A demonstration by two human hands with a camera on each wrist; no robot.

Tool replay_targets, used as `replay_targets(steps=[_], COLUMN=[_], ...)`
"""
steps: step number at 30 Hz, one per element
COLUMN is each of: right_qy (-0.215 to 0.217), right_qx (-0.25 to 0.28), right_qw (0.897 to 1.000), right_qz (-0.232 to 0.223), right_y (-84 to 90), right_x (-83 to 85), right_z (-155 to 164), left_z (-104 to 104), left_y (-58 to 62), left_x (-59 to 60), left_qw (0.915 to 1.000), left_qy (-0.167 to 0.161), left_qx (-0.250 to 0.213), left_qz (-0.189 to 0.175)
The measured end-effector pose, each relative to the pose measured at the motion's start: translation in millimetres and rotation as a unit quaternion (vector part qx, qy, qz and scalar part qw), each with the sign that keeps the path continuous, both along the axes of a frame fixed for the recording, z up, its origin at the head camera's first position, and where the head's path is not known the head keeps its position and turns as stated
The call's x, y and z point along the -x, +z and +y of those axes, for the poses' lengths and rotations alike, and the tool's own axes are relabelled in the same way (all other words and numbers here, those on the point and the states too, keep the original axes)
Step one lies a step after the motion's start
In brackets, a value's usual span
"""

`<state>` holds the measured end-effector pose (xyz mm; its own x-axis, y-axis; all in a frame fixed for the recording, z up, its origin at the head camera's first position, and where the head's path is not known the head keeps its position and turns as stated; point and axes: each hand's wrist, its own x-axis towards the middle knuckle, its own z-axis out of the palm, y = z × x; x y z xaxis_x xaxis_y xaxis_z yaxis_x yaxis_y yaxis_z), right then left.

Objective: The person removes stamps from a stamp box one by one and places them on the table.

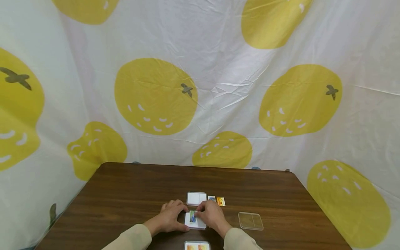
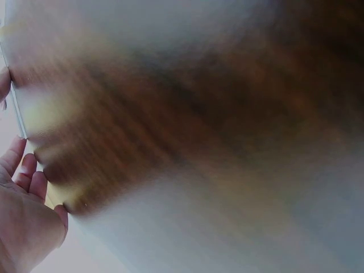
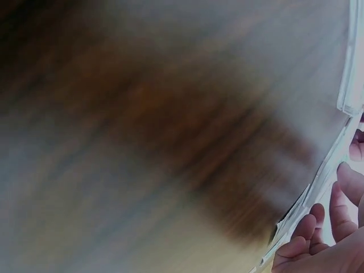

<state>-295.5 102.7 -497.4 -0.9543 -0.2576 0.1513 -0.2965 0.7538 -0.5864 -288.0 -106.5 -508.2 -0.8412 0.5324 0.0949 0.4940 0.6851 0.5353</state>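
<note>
At the lower centre of the frame, my left hand [image 1: 170, 218] and right hand [image 1: 210, 215] curl their fingers round the card case [image 1: 195, 221] on the surface [image 1: 125, 194], gripping its edges; it looks light, stiff and slippery.

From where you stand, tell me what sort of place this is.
Likely a makeshift recording booth: a brown wooden table closed in by white cloth printed with yellow fruit, with small cards and a clear lid laid out.

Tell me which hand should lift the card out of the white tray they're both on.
Right, probably. The right hand has its fingertips on the card, while the left hand grips the white tray at its left edge, steadying it.
</note>
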Motion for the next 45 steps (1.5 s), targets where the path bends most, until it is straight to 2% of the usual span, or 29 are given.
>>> replay_targets(steps=[7, 13, 32, 42, 45], right_qy=[-0.004, 0.007, 0.033, 0.013, 0.013], right_qx=[0.042, 0.095, 0.19, 0.19, 0.188], right_qw=[0.999, 0.993, 0.975, 0.97, 0.971], right_qz=[-0.03, -0.066, -0.113, -0.151, -0.149], right_y=[1.6, 6.5, 9.0, 19.5, 22.0], right_x=[-1.0, -3.5, -5.6, -8.3, -9.9], right_z=[0, 1, 8, 16, 20], left_z=[1, 0, 1, 1, 1], left_y=[-0.7, -0.2, -2.0, -0.1, 0.5], left_x=[-0.3, -0.6, -0.1, -0.4, -0.3], left_qw=[1.0, 1.0, 0.9999, 0.9999, 1.0], left_qy=[0.001, 0.001, 0.001, 0.004, 0.005], left_qx=[-0.001, 0.002, 0.001, 0.004, 0.006], left_qz=[0.003, 0.005, 0.014, 0.008, 0.003])
